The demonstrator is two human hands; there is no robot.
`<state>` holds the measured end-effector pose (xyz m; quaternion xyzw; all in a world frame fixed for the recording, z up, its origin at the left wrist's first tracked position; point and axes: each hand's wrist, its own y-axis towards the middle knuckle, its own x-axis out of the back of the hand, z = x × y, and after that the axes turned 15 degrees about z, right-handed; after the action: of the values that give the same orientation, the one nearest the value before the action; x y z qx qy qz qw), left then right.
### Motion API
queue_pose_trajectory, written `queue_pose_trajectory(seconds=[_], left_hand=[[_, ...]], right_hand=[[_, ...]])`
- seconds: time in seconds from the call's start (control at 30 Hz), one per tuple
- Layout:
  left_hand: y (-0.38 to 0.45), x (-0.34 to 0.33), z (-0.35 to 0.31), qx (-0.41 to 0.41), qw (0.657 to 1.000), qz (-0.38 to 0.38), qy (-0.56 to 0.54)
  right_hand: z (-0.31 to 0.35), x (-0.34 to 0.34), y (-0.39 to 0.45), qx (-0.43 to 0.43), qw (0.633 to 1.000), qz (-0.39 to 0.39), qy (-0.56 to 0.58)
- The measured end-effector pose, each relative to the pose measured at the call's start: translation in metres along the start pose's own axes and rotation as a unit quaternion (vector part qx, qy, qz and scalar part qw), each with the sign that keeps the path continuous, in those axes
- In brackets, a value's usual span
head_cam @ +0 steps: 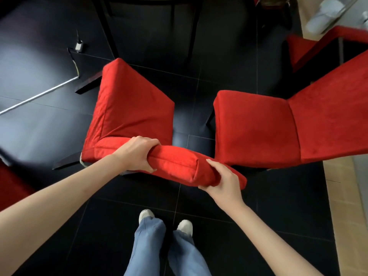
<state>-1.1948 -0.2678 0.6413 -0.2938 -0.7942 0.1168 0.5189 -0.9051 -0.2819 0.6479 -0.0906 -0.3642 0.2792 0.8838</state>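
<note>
A red upholstered chair stands just in front of me on the dark tiled floor, its seat pointing away and its backrest top nearest me. My left hand grips the backrest's top edge from above, fingers curled over it. My right hand holds the backrest's right corner, thumb on top and fingers underneath. The chair's dark wooden legs stick out on the left.
A second red chair stands close on the right, seat facing left. A table with dark legs is beyond. A white charger and cable lie on the floor at left. More red furniture is at the upper right. My feet are below.
</note>
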Motion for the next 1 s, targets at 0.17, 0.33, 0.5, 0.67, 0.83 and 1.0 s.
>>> queue_pose_trajectory(seconds=[0.17,0.33,0.5,0.67,0.83,1.0], left_hand=[[-0.007,-0.001,0.003,0.016,1.0,-0.006,0.001],[-0.027,0.002,0.013,0.029,0.999,-0.029,-0.016],[-0.053,0.011,0.031,0.036,0.998,-0.039,-0.039],[-0.09,0.024,0.066,0.041,0.996,-0.056,-0.055],[-0.119,0.03,0.096,0.047,0.993,-0.08,-0.075],[-0.142,0.033,0.116,0.04,0.991,-0.097,-0.083]], right_hand=[[-0.001,-0.01,0.001,0.019,1.0,-0.022,0.002],[0.018,-0.017,0.001,0.032,0.999,-0.015,-0.026],[0.053,-0.031,0.001,0.039,0.998,-0.011,-0.057],[0.087,-0.041,0.007,0.083,0.991,0.054,-0.085],[0.094,-0.044,0.005,0.024,0.993,0.086,-0.081],[0.118,-0.069,0.006,0.021,0.991,0.059,-0.114]])
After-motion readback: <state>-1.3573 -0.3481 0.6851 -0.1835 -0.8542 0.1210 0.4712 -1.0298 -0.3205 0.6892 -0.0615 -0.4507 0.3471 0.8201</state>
